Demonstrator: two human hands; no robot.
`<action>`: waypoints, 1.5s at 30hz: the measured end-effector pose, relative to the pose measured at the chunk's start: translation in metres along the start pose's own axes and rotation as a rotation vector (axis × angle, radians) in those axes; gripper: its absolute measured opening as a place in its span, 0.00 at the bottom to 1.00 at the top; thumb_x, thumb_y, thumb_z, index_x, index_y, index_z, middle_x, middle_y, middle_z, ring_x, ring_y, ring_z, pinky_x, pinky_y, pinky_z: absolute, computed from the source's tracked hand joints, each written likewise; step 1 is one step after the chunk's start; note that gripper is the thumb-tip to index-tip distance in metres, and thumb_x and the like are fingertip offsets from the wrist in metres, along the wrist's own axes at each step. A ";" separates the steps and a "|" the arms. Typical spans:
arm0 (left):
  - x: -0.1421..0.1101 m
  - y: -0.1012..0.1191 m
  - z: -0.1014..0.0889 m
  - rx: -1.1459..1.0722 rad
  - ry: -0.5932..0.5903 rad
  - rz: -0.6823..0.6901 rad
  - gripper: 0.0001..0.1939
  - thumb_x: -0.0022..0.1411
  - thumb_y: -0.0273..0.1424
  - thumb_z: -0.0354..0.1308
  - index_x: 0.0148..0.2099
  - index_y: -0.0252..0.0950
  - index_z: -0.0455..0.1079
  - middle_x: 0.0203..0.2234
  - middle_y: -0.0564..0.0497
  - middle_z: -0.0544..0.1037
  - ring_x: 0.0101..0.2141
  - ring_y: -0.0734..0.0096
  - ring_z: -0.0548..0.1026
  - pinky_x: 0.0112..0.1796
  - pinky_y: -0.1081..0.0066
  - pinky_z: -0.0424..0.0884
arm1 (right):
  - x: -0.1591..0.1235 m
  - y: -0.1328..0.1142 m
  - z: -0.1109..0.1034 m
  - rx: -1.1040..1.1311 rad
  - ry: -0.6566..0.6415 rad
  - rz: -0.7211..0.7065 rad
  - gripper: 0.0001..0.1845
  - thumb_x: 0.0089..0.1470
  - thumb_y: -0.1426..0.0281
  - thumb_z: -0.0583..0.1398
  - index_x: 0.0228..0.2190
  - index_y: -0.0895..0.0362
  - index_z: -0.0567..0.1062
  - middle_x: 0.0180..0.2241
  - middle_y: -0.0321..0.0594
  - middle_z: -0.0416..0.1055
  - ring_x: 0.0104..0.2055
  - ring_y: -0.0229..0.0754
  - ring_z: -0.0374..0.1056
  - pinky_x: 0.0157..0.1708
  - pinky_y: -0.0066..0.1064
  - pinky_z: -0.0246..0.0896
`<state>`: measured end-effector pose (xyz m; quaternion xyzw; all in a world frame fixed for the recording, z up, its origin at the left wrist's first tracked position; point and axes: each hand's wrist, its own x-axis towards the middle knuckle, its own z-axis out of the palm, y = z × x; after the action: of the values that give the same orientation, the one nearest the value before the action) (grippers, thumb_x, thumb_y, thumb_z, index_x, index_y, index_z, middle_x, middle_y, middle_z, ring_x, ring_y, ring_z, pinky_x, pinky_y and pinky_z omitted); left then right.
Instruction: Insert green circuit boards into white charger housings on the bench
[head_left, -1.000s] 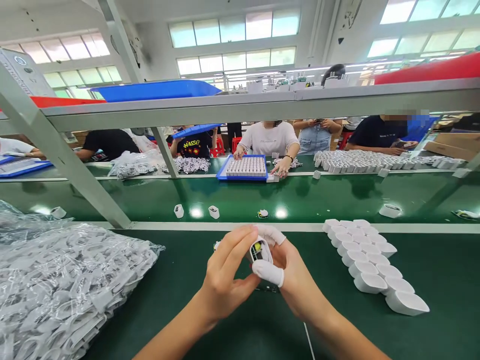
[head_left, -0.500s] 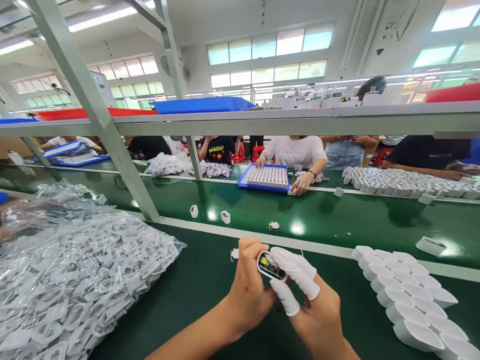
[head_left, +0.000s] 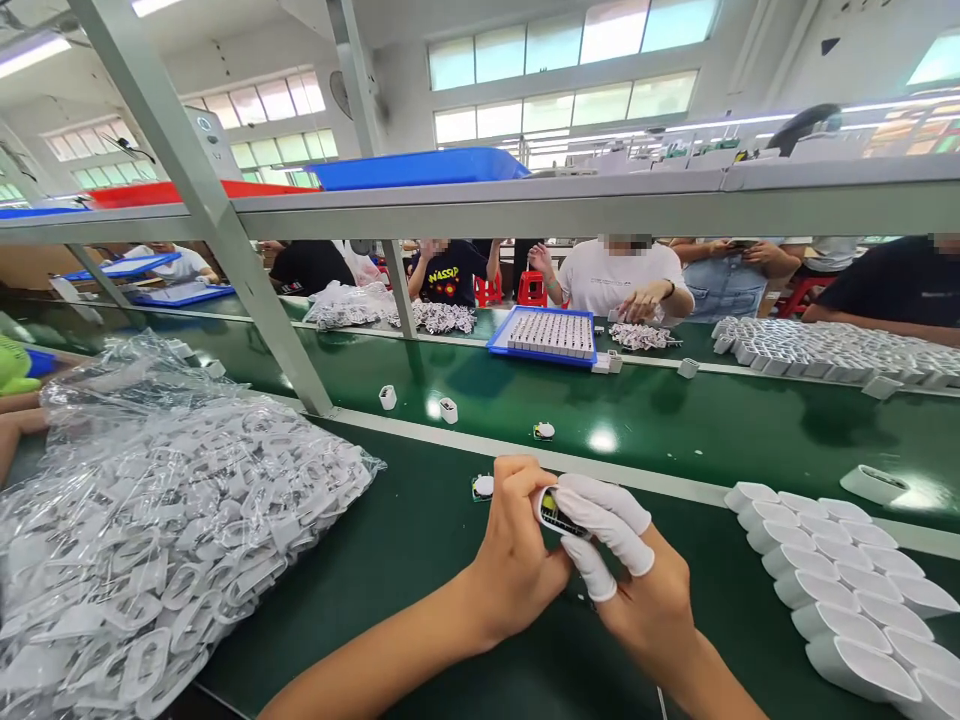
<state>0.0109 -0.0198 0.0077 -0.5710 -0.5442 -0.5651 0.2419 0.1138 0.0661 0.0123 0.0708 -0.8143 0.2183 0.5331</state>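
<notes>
My left hand [head_left: 517,560] is closed around a small white plastic housing [head_left: 546,512] with an open oval end. A circuit board with a yellow-green part shows inside it. My right hand [head_left: 637,560], with white finger covers on the thumb and fingers, pinches the same housing from the right and covers part of its opening. Just left of my left hand, a small circuit board with a round white part [head_left: 483,487] lies on the green worktop.
A clear bag of white plastic frames [head_left: 187,540] fills the left. Rows of white housings [head_left: 855,590] stand at right. On the green belt [head_left: 645,420] are loose housings [head_left: 448,410] and another board [head_left: 544,431]. A metal post [head_left: 217,230] rises at left; co-workers sit across.
The view has shifted slightly. Both my hands still hold the housing, with the right fingers covering more of its opening. Across the belt, a co-worker's hands have lifted off the blue tray.
</notes>
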 end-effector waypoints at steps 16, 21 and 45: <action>-0.005 0.002 0.003 -0.017 0.226 0.014 0.27 0.52 0.26 0.66 0.51 0.37 0.57 0.38 0.50 0.60 0.39 0.71 0.65 0.35 0.71 0.66 | -0.003 -0.016 0.009 0.284 0.122 0.160 0.27 0.56 0.79 0.62 0.56 0.50 0.70 0.50 0.42 0.74 0.51 0.45 0.71 0.49 0.39 0.73; -0.004 0.003 0.002 0.002 0.244 0.021 0.24 0.53 0.24 0.62 0.51 0.38 0.58 0.38 0.50 0.59 0.38 0.71 0.64 0.34 0.72 0.66 | -0.005 -0.020 0.013 0.246 0.159 0.123 0.29 0.56 0.81 0.62 0.56 0.47 0.70 0.51 0.41 0.74 0.54 0.47 0.70 0.50 0.41 0.73; -0.002 0.008 -0.001 0.038 0.137 -0.002 0.27 0.52 0.21 0.60 0.52 0.37 0.56 0.38 0.49 0.59 0.39 0.70 0.63 0.33 0.73 0.66 | 0.004 -0.013 0.001 0.101 0.036 0.037 0.20 0.60 0.78 0.59 0.53 0.54 0.71 0.47 0.47 0.71 0.49 0.43 0.71 0.47 0.34 0.73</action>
<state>0.0177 -0.0239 0.0090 -0.5258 -0.5377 -0.5924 0.2888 0.1158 0.0540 0.0188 0.0786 -0.7938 0.2703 0.5391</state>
